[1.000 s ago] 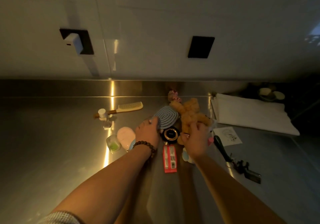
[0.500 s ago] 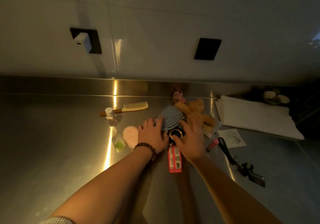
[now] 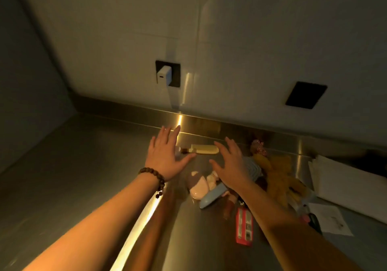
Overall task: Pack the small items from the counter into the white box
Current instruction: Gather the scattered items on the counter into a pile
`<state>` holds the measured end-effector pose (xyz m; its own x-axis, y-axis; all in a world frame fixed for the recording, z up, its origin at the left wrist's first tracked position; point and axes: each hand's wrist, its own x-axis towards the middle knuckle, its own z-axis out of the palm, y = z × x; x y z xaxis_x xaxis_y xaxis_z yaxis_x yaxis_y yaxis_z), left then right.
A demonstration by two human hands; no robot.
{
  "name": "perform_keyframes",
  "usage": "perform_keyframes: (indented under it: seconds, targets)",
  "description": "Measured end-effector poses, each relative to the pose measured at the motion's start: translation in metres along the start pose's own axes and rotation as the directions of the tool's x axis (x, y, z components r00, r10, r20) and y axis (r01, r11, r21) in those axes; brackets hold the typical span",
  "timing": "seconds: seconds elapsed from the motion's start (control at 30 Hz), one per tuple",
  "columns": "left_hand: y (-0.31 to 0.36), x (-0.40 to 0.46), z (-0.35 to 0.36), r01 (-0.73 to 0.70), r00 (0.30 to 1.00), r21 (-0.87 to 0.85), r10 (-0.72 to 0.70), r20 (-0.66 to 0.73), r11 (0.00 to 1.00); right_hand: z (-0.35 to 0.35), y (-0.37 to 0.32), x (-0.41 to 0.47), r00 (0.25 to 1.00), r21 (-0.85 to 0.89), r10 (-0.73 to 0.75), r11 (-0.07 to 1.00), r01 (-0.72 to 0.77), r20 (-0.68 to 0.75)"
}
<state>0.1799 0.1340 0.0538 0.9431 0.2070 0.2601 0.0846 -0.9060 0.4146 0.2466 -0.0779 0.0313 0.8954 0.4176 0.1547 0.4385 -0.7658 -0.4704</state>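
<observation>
2 bare forearms, no sleeves; left wrist w/ dark brown beaded bracelet (image 3: 152, 176), small beads dangling.

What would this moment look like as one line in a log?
left hand: open, above counter | right hand: open, holds nothing | comb: on counter between the hands | white box: at right, nothing visibly packed

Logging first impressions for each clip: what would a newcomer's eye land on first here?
Two bare, open hands, left and right, spread above the steel counter, holding nothing. Between their fingertips lies a cream comb with a brown handle. Right of the right forearm a golden plush toy sprawls, with a red flat packet nearer the camera.
</observation>
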Motion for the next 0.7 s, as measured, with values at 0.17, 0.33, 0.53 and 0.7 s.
perform_keyframes:
  seconds: [0.17,0.33,0.53,0.7]
  targets:
    - [-0.067,0.000,0.015,0.080,0.949,0.054,-0.093,0.303,0.995,0.044,-0.020,0.054,0.970,-0.122,-0.042,0.990,0.074,0.240]
    - [-0.091,0.010,0.056,0.075,0.894,0.045,-0.087,0.439,0.996,0.080,-0.028,0.084,0.894,-0.205,-0.005,0.973,0.108,0.447]
    - [-0.100,0.020,0.087,0.002,0.909,0.049,-0.022,0.417,0.999,0.094,-0.022,0.089,0.835,-0.234,-0.007,0.959,0.162,0.551]
    - [-0.091,0.022,0.100,-0.044,0.929,0.017,0.035,0.370,0.999,0.086,-0.007,0.087,0.820,-0.264,-0.012,0.944,0.199,0.572]
